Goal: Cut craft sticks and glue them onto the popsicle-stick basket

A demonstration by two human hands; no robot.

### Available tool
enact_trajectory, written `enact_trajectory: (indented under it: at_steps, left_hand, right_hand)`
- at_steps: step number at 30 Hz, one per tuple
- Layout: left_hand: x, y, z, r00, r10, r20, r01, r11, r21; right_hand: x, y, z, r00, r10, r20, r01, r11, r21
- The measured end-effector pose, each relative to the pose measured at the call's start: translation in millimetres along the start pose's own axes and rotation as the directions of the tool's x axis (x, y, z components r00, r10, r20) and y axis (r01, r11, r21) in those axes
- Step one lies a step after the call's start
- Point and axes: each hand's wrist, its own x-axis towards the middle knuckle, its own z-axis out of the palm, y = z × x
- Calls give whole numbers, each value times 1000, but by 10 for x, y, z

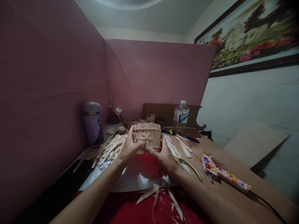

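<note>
A small round pot made of upright wooden craft sticks (154,139) is held up in front of me between both hands. Twine runs around it near the top and bottom, and a pale flower of wood pieces is fixed to the side facing me. My left hand (130,143) grips its left side, thumb across the front under the flower. My right hand (164,154) wraps its right side, thumb at the lower front edge. Gold-handled scissors (190,166) lie by my right wrist, their blades partly hidden.
Loose craft sticks (112,151) are heaped at left beside a purple flask (92,124). A clear bottle (181,115) and a utility knife (168,132) are behind. At right lies a flower-patterned glue gun (224,172) with its cord. Wood scraps (173,199) litter the red cloth.
</note>
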Motion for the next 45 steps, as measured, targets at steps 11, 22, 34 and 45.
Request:
enact_trajectory:
  at_steps: [11, 22, 34, 45]
  left_hand:
    - [13, -47, -43, 1000, 22, 16, -22, 1000, 9]
    - [18, -45, -22, 999, 32, -1, -32, 999, 30]
    - [-21, -24, -47, 999, 45, 12, -45, 999, 15]
    - [-19, 4, 8, 999, 31, -35, -30, 999, 29]
  right_hand:
    - [4, 13, 0, 1000, -1, -10, 1, 1000, -14]
    - [4, 32, 22, 1000, -5, -3, 5, 1000, 20]
    - [2, 42, 4, 1000, 4, -31, -4, 1000, -19]
    - [-7, 33, 1, 1000, -7, -20, 6, 999, -32]
